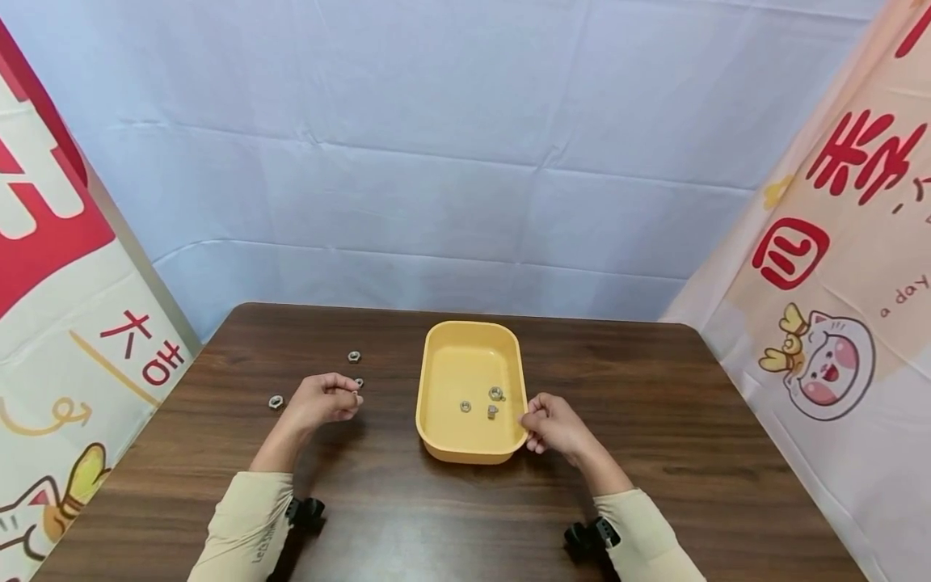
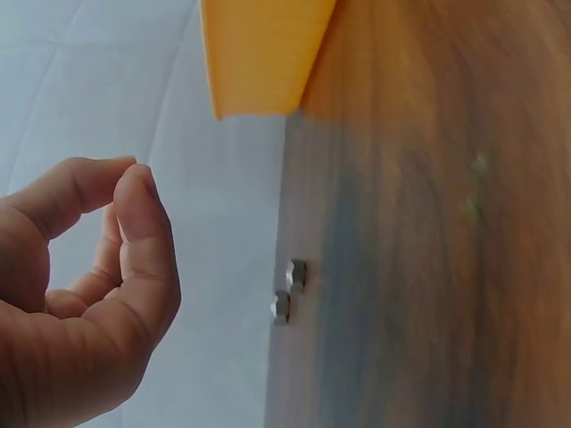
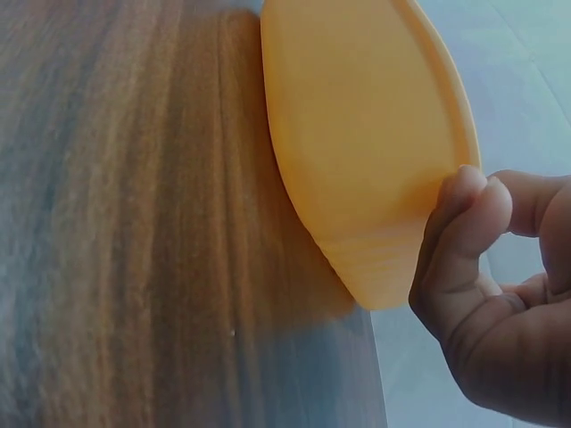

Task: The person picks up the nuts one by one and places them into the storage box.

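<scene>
My left hand [image 1: 326,399] is raised over the left half of the table, thumb and index fingertips pressed together. They pinch what looks like a small metal nut [image 1: 356,394], mostly hidden by the fingers. Just beyond the fingertips lies another nut [image 1: 360,382], with a larger nut [image 1: 354,356] farther back. Left of the wrist is a third nut [image 1: 275,402]. My right hand [image 1: 557,425] pinches the right rim of a yellow plastic tray [image 1: 458,338] near its front corner. Inside the tray sit two nuts, one at the left [image 1: 465,406], and a small bolt-like piece [image 1: 492,411].
The brown wooden table [image 1: 618,372] has rounded far corners. A pale cloth [image 1: 436,202] hangs behind it, and printed cloths [image 1: 822,347] stand along both sides. Dark wrist cameras [image 1: 305,514] are strapped at both cuffs.
</scene>
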Available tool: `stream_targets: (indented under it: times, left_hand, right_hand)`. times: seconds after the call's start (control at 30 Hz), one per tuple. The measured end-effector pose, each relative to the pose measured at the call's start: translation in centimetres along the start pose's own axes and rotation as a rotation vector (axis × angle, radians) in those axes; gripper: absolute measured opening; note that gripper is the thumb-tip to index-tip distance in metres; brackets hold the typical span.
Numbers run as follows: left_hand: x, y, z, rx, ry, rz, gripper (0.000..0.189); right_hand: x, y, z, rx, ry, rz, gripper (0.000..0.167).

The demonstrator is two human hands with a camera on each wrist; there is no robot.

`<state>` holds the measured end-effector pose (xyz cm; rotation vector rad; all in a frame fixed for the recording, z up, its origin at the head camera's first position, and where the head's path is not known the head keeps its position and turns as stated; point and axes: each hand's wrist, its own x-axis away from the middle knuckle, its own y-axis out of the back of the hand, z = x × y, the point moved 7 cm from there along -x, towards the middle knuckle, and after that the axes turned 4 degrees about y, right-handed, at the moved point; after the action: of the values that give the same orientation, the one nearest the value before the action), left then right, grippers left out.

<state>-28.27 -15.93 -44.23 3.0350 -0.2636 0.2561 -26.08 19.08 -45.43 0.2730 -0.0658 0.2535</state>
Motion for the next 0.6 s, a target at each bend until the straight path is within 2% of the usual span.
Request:
stream_targets:
  times: [0.33,0.6]
  left_hand:
    - [-0.9,-2.4,-0.2,-0.049,0.029,0.040,0.021]
    - [-1.7,-4.0,-0.7,-0.051,0.045,0.039,0.025]
  right_hand:
    - [0.1,-0.2,0.1,0.009,0.005,0.006,0.012]
    - [0.1,-0.2,0.6,0.009,0.008,0.013,0.012]
